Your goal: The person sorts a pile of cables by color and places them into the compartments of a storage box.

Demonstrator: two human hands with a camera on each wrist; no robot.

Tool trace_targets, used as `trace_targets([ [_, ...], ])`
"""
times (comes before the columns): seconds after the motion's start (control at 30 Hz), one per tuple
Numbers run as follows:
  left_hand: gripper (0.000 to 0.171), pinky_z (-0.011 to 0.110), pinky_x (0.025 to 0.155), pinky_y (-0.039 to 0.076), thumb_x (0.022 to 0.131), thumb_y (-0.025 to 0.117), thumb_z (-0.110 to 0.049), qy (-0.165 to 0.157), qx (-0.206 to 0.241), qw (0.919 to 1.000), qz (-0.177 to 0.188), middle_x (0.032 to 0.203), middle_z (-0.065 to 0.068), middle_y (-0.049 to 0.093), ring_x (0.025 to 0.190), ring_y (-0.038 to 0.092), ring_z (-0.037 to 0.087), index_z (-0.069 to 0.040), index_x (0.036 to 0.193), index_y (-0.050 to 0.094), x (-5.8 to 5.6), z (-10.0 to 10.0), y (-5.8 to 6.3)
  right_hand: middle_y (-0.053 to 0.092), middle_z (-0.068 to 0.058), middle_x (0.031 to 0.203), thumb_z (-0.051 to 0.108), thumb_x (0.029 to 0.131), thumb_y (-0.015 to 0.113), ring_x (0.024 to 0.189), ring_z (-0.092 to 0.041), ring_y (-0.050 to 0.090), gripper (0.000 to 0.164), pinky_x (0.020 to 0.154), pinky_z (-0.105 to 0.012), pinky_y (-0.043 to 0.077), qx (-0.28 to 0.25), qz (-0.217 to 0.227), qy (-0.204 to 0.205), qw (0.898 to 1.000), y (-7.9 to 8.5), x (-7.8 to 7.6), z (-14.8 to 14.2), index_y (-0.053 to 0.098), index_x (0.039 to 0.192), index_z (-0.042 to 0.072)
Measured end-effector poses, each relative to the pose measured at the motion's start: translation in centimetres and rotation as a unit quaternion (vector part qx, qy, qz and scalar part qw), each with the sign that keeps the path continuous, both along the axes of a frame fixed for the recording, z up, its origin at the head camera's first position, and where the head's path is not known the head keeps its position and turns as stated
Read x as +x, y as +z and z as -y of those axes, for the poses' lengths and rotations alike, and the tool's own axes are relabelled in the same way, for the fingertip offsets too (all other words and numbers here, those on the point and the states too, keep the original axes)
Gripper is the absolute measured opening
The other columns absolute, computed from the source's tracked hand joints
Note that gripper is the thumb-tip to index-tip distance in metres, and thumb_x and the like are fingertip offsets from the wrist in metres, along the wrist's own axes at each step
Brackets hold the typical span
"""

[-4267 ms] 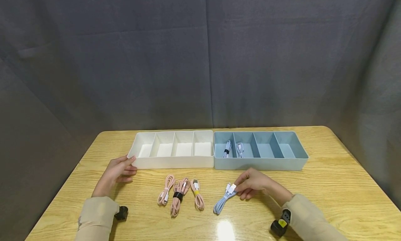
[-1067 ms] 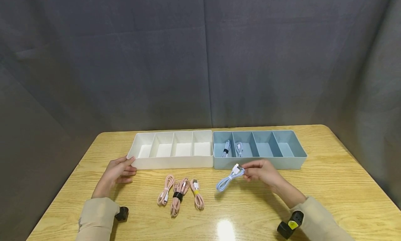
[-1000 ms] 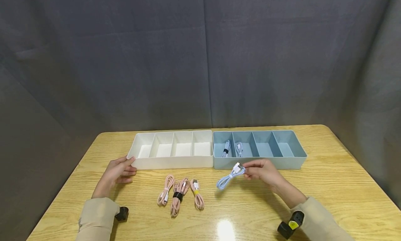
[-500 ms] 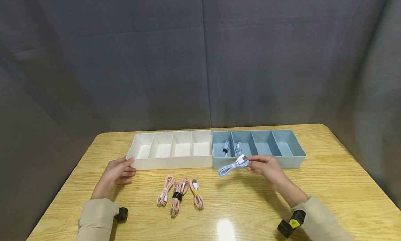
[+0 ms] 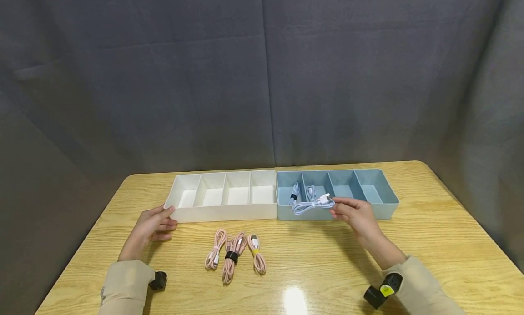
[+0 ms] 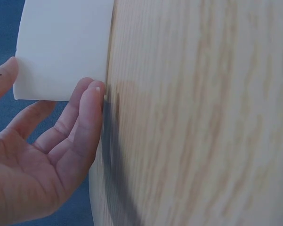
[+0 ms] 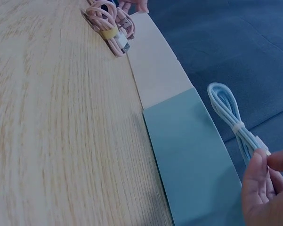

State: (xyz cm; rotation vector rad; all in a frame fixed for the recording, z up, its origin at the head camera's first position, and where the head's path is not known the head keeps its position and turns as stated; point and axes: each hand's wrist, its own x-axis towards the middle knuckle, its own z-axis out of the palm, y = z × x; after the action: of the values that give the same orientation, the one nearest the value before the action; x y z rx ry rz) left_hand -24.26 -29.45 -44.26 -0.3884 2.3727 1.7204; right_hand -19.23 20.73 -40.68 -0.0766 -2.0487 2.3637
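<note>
In the head view my right hand (image 5: 355, 215) pinches a bundled light-blue USB cable (image 5: 313, 207) by its white plug end. The bundle hangs over the front rim of the blue divided organizer box (image 5: 368, 210), near its second compartment. Another blue cable with a black strap (image 5: 294, 194) lies in the first compartment, and a further blue cable (image 5: 311, 192) is in the second. My left hand (image 5: 150, 226) touches the left end of the white divided organizer box (image 5: 229, 213). In the left wrist view its fingers are relaxed against the white end, fingertips near the table.
Three bundled pink cables lie before the white box: one with a white tie (image 5: 215, 250), one with a black strap (image 5: 232, 260), one with a yellow band (image 5: 257, 255). The boxes stand end to end on a wooden table (image 5: 184, 287). A dark curtain (image 5: 262, 78) hangs behind.
My right hand has lifted the blue cable from the tabletop and carried it up, back and rightward to the blue box. The left hand stays at the white box.
</note>
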Motion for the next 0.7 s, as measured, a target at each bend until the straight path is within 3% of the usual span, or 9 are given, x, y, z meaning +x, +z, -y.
trace_targets([
  [0.03,0.091,0.036,0.063,0.055,0.074,0.063,-0.06,0.003,0.005,1.0,0.001,0.081,0.005,0.063,0.071,0.063,0.014,-0.003,0.138,0.035,-0.1,0.1,-0.2,0.066,0.0,0.077,-0.005,0.086,0.056,0.067,-0.007,0.064,0.015,0.066,-0.021,0.053,-0.006,0.0,-0.008,1.0,0.1,0.0,0.0,0.062,0.1,-0.007],
  [0.1,0.091,0.035,0.063,0.055,0.076,0.063,-0.058,-0.003,0.009,0.9999,0.003,0.08,0.003,0.063,0.071,0.063,0.013,-0.001,0.139,0.033,0.6,-0.4,0.8,0.066,0.0,0.075,-0.006,0.086,0.055,0.066,-0.007,0.064,0.012,0.065,-0.02,0.053,-0.02,0.002,-0.026,0.999,0.2,0.0,0.0,0.064,0.095,-0.003],
  [0.3,0.081,0.034,0.064,0.055,0.086,0.056,-0.048,-0.016,-0.005,0.9999,0.003,0.082,0.004,0.063,0.072,0.063,0.012,0.004,0.14,0.027,1.4,-1.3,2.4,0.066,0.0,0.071,-0.008,0.085,0.054,0.064,-0.007,0.064,0.014,0.065,-0.019,0.053,-0.04,0.012,-0.071,0.997,0.2,-0.1,-0.3,0.064,0.09,-0.001],
  [0.47,0.075,0.033,0.063,0.055,0.088,0.055,-0.045,-0.009,-0.007,0.9999,0.008,0.082,0.004,0.063,0.072,0.062,0.012,0.003,0.14,0.029,1.3,-1.3,2.3,0.065,0.0,0.07,-0.008,0.086,0.053,0.065,-0.006,0.064,0.019,0.066,-0.018,0.053,-0.05,0.028,-0.104,0.993,0.3,-0.1,-0.6,0.065,0.085,0.007],
  [0.7,0.09,0.033,0.063,0.055,0.078,0.063,-0.055,-0.007,0.021,0.9997,0.011,0.079,0.002,0.062,0.069,0.062,0.011,0.0,0.141,0.029,1.0,-0.7,1.5,0.064,-0.001,0.069,-0.01,0.085,0.052,0.062,-0.007,0.064,0.028,0.063,-0.018,0.053,-0.093,0.023,-0.157,0.983,0.4,-0.4,-1.2,0.067,0.074,0.012],
])
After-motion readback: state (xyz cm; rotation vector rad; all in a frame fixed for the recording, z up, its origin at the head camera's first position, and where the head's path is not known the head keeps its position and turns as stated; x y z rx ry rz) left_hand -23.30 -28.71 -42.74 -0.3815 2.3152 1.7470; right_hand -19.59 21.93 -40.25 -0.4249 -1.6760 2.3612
